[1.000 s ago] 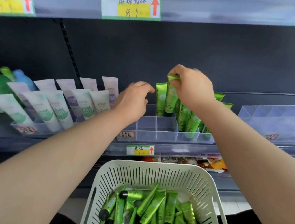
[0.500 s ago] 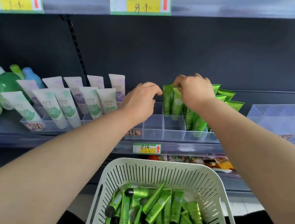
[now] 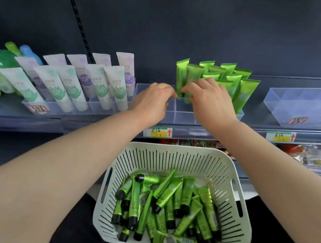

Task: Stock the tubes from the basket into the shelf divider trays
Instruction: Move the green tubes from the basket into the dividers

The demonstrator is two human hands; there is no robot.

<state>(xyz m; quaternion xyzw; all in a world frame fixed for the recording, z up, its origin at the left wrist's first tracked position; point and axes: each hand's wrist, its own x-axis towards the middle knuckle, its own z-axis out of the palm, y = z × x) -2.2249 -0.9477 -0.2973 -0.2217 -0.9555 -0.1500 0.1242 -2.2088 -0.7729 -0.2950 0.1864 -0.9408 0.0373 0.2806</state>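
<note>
Below both hands (image 3: 209, 103), shelf tag (image 3: 158, 131) writing stays unreadable.

White tubes (image 3: 107, 85) stand beside green and blue bottles (image 3: 1, 62)

Your left hand (image 3: 154, 102) and right hand (image 3: 213, 102) are bare: no gloves, rings, watch or bracelet. Both of your forearms are uncovered to the bottom edge of view, with no sleeve showing. Dark clothing covers your lap beneath them.
</note>
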